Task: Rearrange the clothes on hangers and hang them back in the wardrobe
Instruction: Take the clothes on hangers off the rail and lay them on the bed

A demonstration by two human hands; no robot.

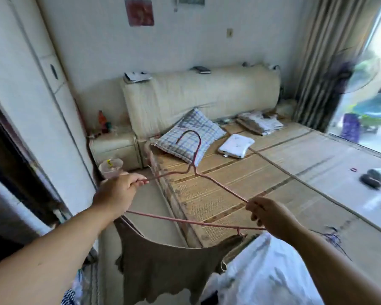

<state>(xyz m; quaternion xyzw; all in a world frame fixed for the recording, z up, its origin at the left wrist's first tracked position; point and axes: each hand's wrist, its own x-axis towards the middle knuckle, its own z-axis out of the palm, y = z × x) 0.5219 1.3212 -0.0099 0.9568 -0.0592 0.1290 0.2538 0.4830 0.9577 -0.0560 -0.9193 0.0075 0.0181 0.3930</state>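
A thin red wire hanger is held out flat over the bed edge, its hook pointing away toward the pillow. My left hand pinches the hanger's left shoulder end. My right hand grips the right shoulder end. A brown garment hangs from the hanger's bottom bar, attached near both ends and sagging in the middle. The wardrobe stands at the left with white doors and a dark opening beside it.
The bed with a woven mat fills the middle, bearing a checked pillow, a white pad and folded cloths. A white bag or cloth lies below my right arm. A bedside cabinet sits left; curtains and a window right.
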